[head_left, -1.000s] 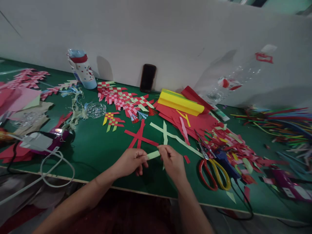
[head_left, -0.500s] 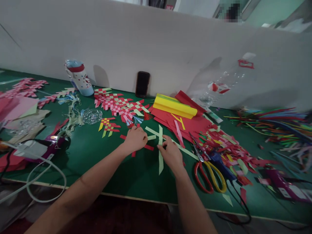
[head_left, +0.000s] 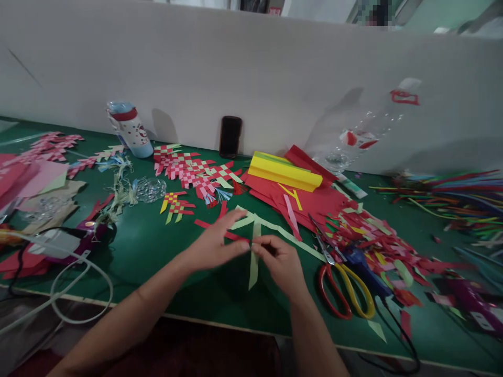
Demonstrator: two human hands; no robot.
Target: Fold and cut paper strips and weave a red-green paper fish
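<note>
My right hand pinches a pale green paper strip between thumb and fingertips, and the strip hangs down toward the table's front. Beside it my left hand is open, thumb and fingers spread, its thumb tip close to the strip; whether it touches I cannot tell. Behind the hands lie more pale green strips, one running right toward the scissors. Red paper strips lie crossed on the table, partly hidden under my left hand. A small woven paper piece in red, green and yellow rests farther left.
Scissors with red and yellow handles lie right of my hands, by a heap of paper scraps. Red sheets and a yellow folded sheet lie behind. A phone and a bottle stand at the back.
My left hand has opened from a closed shape and moved toward the strip in my right hand. The held strip has come nearer to me, its top end lower.
</note>
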